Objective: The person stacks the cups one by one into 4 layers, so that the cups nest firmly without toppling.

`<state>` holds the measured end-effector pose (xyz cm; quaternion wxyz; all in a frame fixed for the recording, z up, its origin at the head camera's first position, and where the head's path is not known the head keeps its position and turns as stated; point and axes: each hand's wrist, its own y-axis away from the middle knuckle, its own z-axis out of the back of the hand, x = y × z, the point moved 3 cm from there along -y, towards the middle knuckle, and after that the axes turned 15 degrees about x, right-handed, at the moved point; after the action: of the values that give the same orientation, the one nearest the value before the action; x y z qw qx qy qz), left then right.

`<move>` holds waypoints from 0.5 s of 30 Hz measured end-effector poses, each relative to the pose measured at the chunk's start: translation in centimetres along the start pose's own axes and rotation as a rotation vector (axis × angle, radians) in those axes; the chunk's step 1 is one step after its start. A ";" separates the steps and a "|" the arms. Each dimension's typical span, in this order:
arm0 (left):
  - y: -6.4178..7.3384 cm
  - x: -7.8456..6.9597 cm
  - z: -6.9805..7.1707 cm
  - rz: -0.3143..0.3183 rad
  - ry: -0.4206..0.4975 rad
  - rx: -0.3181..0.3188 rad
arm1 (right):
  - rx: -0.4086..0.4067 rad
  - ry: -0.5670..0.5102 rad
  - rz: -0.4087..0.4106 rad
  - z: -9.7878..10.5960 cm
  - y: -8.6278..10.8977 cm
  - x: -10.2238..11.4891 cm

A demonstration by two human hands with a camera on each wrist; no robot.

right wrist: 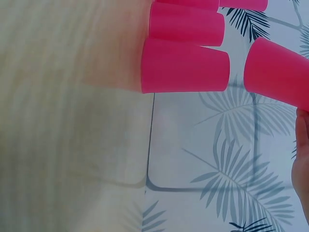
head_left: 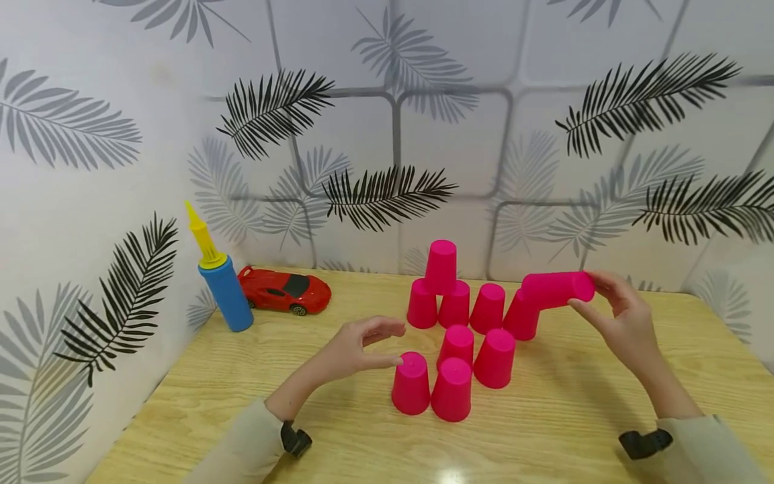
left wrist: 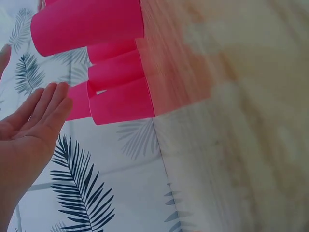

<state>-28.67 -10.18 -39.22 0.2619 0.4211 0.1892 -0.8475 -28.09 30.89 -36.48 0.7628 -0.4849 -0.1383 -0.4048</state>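
My right hand (head_left: 629, 323) pinches a pink cup (head_left: 553, 290) between thumb and fingers at one end. That cup lies nearly sideways in the air, overlapping the top of the rightmost back cup (head_left: 521, 317). In the right wrist view, the held cup (right wrist: 277, 72) is tilted beside an upside-down standing cup (right wrist: 186, 66). My left hand (head_left: 357, 346) has loosely bent, parted fingers with nothing between them. Its thumb tip is right at the top of the front left cup (head_left: 411, 386). In the left wrist view, the left hand's fingers (left wrist: 48, 104) are extended near several pink cups.
One cup (head_left: 441, 267) sits atop two back cups; another cup (head_left: 487, 309) stands to their right. In front are upside-down cups, including one cup (head_left: 495, 359) and another (head_left: 451, 393). A red toy car (head_left: 284, 290) and blue-yellow pump (head_left: 226, 296) stand left, near the patterned wall.
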 end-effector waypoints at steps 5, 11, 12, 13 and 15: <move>0.4 -0.4 -0.7 0.029 -0.089 0.099 | 0.070 0.044 0.015 -0.9 -2.7 -0.3; 0.6 -0.5 -1.2 0.068 -0.115 0.153 | 0.135 0.178 0.035 -1.4 -4.9 -0.6; 0.6 -0.5 -1.2 0.067 -0.118 0.155 | 0.146 0.196 0.035 -1.4 -5.1 -0.7; 0.6 -0.5 -1.3 0.065 -0.122 0.155 | 0.157 0.219 0.036 -1.5 -5.2 -0.7; 0.5 -0.5 -1.3 0.060 -0.125 0.151 | 0.179 0.247 0.039 -1.5 -5.5 -0.8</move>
<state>-27.30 -9.74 -39.67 0.2659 0.3913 0.0954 -0.8758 -32.99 28.89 -34.31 0.8220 -0.3640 -0.0697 -0.4324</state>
